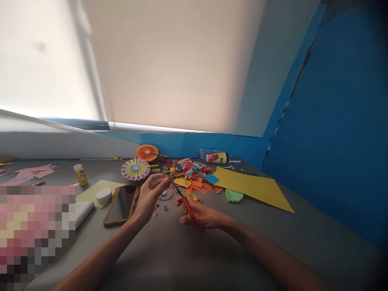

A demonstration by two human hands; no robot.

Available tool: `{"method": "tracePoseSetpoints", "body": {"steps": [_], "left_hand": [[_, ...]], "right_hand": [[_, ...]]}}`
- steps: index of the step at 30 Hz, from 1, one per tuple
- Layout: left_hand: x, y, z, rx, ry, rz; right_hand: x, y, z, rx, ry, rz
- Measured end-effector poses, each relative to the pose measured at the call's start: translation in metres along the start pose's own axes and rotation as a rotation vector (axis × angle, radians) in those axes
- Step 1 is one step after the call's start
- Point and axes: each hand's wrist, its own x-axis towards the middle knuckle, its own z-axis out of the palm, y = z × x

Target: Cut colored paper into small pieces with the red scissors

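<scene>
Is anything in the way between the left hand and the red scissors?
Nothing I can see. The left hand is right by the blades of the red scissors, which the right hand holds. The colourful paper scraps lie beyond, not in between. Whether the left hand pinches a tiny piece, I can't tell.

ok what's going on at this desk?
Someone's right hand holds red-handled scissors, blades angled toward the fingertips of the left hand; whatever those pinch is too small to tell. Beyond lies a pile of paper scraps, with two pleated paper rosettes left of it and a yellow sheet to the right.
</scene>
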Motion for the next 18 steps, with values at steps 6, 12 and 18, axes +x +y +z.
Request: {"method": "tracePoseSetpoints", "body": {"steps": [6, 12, 18], "left_hand": [[0.0027, 0.0015, -0.0030, 0.000, -0.086, -0.120], [0.0035, -0.0018, -0.0049, 0.018, -0.101, -0.146], [0.0004, -0.0013, -0.0050, 0.058, -0.112, -0.145]], "right_hand": [[-0.0003, -0.0017, 0.0014, -0.005, 0.005, -0.028], [0.0008, -0.0006, 0.0016, 0.032, 0.004, -0.068], [0.0015, -0.0004, 0.0067, 0.059, 0.052, -0.103]]}}
